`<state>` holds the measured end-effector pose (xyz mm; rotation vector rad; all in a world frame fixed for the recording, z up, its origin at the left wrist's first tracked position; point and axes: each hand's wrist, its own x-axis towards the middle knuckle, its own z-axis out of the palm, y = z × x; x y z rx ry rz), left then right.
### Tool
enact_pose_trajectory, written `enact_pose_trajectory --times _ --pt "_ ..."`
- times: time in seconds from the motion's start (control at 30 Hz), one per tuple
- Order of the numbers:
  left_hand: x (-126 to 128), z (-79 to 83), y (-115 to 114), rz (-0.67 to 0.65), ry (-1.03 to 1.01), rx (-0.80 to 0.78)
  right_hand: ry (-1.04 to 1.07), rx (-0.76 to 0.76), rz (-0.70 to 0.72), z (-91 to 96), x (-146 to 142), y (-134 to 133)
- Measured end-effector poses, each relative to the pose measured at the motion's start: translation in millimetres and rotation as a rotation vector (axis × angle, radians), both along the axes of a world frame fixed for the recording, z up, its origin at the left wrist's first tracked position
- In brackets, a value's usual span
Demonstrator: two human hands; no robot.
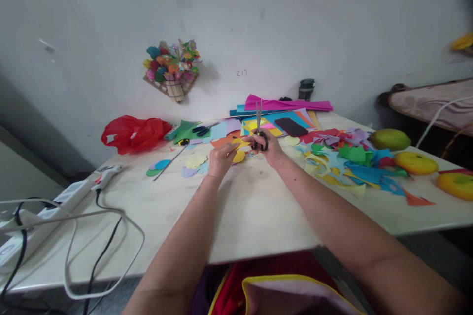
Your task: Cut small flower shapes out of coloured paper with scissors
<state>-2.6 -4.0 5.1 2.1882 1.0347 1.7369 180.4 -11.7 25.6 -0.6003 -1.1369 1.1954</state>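
Over the middle of the table my left hand (220, 158) pinches a yellow piece of paper (241, 143). My right hand (272, 148) is closed on black-handled scissors (258, 118), whose blades point up and away from me, slightly parted. Both hands are close together, with the scissors just right of the yellow paper. A round yellow cutout (238, 156) shows below the paper; I cannot tell whether it is held or lying on the table. Behind the hands lie orange paper (226, 141) and a dark phone (291, 127) on coloured sheets.
Coloured paper scraps (354, 155) cover the right side, beside several mango-like fruits (416, 163). On the left lie blue and green circles (161, 164), a red plastic bag (135, 134), a second pair of scissors (203, 130) and a power strip (70, 197) with loose cables. Pink paper (291, 104) lies along the wall.
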Motion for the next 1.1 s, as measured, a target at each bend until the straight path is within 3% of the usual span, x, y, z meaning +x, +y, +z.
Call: enact_pose_trajectory --times 0.23,0.53,0.73,0.87,1.03,1.1 --pt "8.9 9.5 -14.9 -0.101 -0.193 -0.215 -0.039 -0.040 -0.049 0.1 3.4 0.6" --pt "8.7 5.5 -12.6 -0.144 -0.179 -0.234 -0.009 -0.032 -0.042 0.6 3.4 2.8" --pt "10.6 5.1 -13.6 -0.090 -0.100 -0.181 -0.012 -0.055 -0.031 -1.0 4.3 4.5" --pt "14.1 3.0 -9.7 -0.078 -0.292 -0.184 -0.037 -0.109 -0.006 0.0 5.7 3.5" --pt "7.0 -3.9 -2.8 -0.197 -0.551 -0.573 -0.093 -0.153 -0.005 -0.6 7.1 4.3" --pt "1.5 -6.0 -1.9 -0.239 -0.622 -0.660 -0.147 -0.144 0.012 -2.3 7.8 5.1"
